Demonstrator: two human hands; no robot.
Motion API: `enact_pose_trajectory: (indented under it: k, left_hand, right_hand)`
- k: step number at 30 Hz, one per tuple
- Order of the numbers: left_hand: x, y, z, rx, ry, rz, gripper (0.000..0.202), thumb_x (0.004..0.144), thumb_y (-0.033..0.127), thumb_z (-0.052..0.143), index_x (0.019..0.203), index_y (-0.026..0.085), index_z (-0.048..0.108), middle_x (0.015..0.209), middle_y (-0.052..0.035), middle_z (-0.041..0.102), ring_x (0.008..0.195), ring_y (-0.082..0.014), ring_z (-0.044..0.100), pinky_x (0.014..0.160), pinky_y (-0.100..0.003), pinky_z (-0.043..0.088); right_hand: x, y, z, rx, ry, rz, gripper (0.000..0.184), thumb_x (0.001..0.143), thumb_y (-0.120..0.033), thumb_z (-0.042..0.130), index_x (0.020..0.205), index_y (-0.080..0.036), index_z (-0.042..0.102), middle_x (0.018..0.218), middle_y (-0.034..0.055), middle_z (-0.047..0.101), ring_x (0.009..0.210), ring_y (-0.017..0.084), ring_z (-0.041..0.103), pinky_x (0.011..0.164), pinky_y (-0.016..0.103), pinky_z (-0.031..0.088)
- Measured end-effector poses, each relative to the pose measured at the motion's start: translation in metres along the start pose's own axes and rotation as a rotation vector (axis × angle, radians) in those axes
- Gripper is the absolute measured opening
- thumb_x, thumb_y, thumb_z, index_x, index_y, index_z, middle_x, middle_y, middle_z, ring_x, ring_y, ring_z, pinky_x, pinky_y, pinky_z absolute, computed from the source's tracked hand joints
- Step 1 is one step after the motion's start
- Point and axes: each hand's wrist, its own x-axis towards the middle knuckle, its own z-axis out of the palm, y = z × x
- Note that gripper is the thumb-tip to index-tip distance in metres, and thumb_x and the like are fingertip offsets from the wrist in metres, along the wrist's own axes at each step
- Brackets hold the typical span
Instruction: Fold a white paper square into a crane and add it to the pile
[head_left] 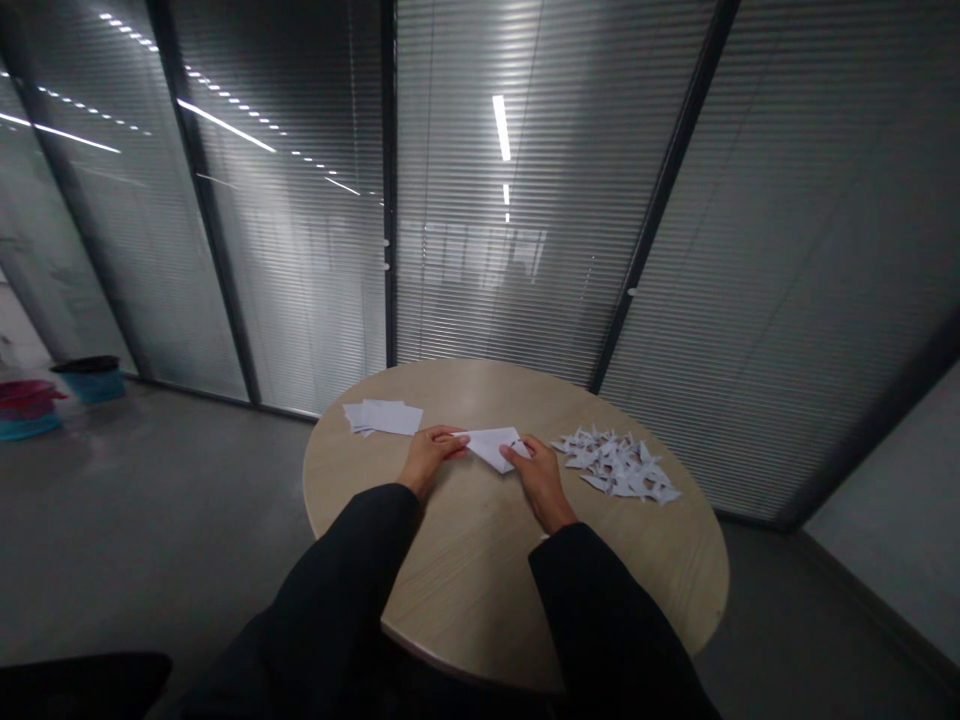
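Between my two hands is a folded white sheet of paper, held just above the round table. Its lower edge comes to a point. My left hand pinches the left corner between thumb and fingers. On the other side, my right hand grips the right part, its thumb on the front face and the fingers mostly hidden behind. A heap of small folded paper pieces lies to the right of my right hand. Flat white paper sheets lie overlapping beyond my left hand.
Glass partitions with blinds stand right behind the table's far edge. On the floor at far left are a blue bin with a black liner and one with a red liner. A dark chair part shows at lower left.
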Motion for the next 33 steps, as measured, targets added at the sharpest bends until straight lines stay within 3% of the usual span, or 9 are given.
enact_pose_trajectory:
  k: [7,21,30,33]
  left_hand:
    - [0.002,0.001,-0.004,0.011,0.069,0.065,0.025,0.056,0.023,0.080,0.075,0.010,0.070,0.071,-0.0056,0.069,0.066,-0.0139,0.064,0.072,-0.028,0.054]
    - [0.000,0.001,-0.001,0.006,0.114,0.065,0.021,0.056,0.023,0.079,0.069,0.010,0.068,0.067,-0.0065,0.069,0.064,-0.0153,0.065,0.068,-0.029,0.054]
    - [0.006,0.004,-0.016,-0.109,0.276,0.118,0.017,0.063,0.020,0.075,0.070,0.009,0.065,0.070,-0.0085,0.069,0.066,-0.0147,0.066,0.069,-0.027,0.054]
    - [0.006,0.000,-0.013,-0.097,0.170,0.065,0.021,0.066,0.022,0.075,0.078,0.008,0.067,0.074,-0.0106,0.070,0.070,-0.0159,0.067,0.071,-0.029,0.055]
  right_hand:
    - [0.001,0.002,-0.002,0.026,0.015,-0.006,0.035,0.060,-0.042,0.073,0.082,-0.016,0.067,0.082,0.0055,0.069,0.075,0.022,0.062,0.067,0.031,0.045]
    - [0.002,0.005,0.000,0.076,-0.003,0.019,0.031,0.060,-0.037,0.073,0.082,-0.016,0.066,0.082,0.0057,0.069,0.075,0.022,0.063,0.068,0.031,0.046]
    - [0.005,0.008,-0.010,0.069,0.094,0.024,0.034,0.060,-0.039,0.073,0.084,-0.016,0.066,0.086,0.0058,0.070,0.080,0.022,0.063,0.071,0.032,0.047]
    - [0.003,0.006,-0.010,0.098,0.063,0.035,0.035,0.059,-0.039,0.074,0.084,-0.016,0.066,0.086,0.0063,0.070,0.080,0.022,0.063,0.071,0.032,0.047]
